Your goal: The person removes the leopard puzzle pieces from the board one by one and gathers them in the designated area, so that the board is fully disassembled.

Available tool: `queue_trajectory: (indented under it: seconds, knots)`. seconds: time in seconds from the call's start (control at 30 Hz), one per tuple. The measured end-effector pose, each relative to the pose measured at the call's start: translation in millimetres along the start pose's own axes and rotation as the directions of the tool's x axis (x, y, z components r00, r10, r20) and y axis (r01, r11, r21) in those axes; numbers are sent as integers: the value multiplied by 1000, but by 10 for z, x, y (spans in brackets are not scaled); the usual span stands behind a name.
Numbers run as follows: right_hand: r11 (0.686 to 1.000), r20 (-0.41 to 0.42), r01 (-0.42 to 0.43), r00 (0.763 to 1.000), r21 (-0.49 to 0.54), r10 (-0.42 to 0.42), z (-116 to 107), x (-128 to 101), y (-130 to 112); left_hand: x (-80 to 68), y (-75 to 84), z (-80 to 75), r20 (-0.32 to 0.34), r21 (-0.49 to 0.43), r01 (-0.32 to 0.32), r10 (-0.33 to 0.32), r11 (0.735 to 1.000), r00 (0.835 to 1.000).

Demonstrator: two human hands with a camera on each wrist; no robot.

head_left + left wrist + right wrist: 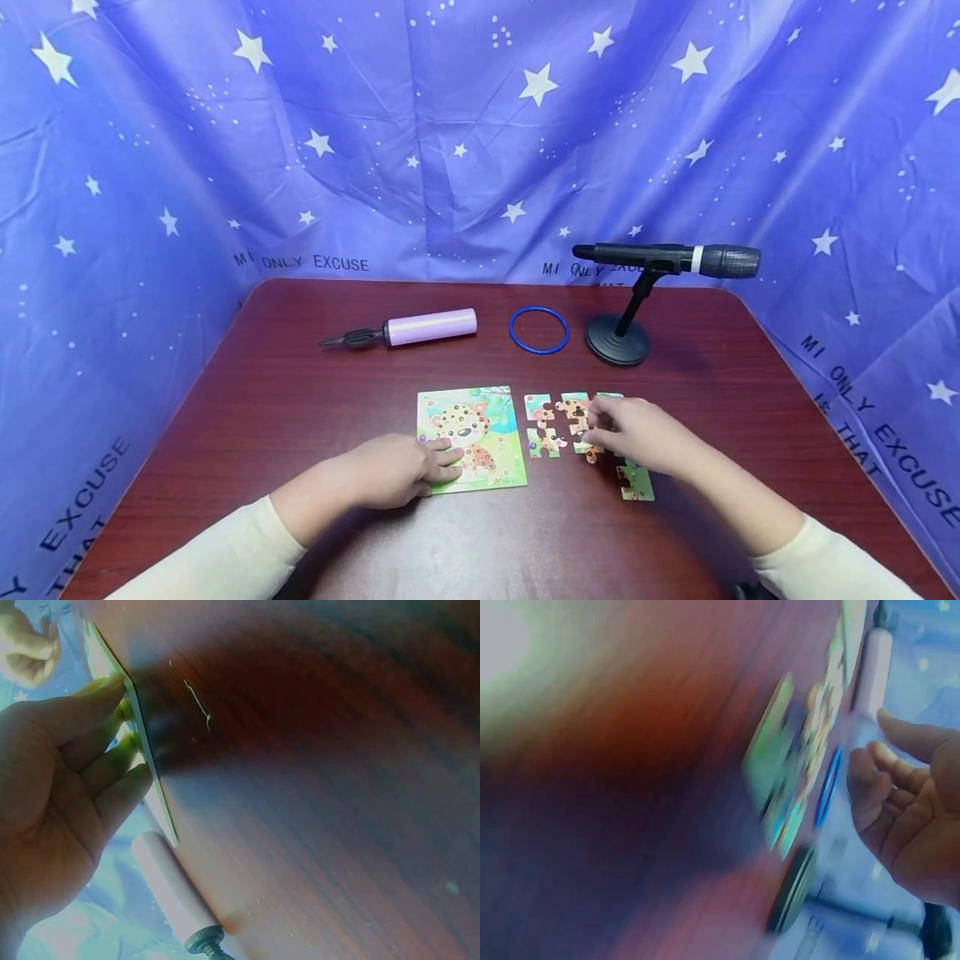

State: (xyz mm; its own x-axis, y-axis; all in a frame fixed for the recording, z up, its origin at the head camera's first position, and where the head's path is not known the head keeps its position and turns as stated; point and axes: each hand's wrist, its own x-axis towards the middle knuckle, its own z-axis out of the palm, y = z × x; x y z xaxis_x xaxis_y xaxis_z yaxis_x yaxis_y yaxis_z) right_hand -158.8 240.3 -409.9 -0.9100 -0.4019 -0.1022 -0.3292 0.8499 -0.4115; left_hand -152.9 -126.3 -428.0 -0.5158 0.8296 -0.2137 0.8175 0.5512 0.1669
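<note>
A square puzzle board point(504, 442) with a printed spotted leopard cub lies at the middle of the table. My left hand point(397, 469) rests on its left part, fingers point(120, 754) fairly straight against the surface. To the board's right are several loose jigsaw pieces point(543, 442), partly spread in rows. My right hand point(645, 429) is over the right-hand pieces and hides some of them. In the right wrist view its fingers point(870, 784) are loosely bent, the thumb stands apart, and nothing shows between them. A green corner piece point(637, 483) lies below that hand.
Behind the board lies a lilac hand pump point(431, 327) with a black nozzle. A blue ring point(539, 330) lies to its right. Farther right a black microphone point(727, 261) sits on a round-based stand point(617, 340). A starry blue cloth point(450, 100) hangs behind the table point(300, 392).
</note>
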Motion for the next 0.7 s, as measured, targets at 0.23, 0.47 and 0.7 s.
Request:
queue_trajectory:
  seconds: [0.23, 0.47, 0.7]
  knots:
    - [980, 90, 143, 984, 136, -155, 408, 345, -618, 6, 5, 17, -2, -15, -1, 1, 1000, 1000]
    - [980, 142, 200, 970, -11, -197, 707, 478, -897, 14, -4, 56, -20, -59, 11, -12, 998, 1000]
    - [977, 124, 207, 972, -51, -199, 734, 515, -943, -22, -79, 84, -90, -290, 66, -96, 955, 991]
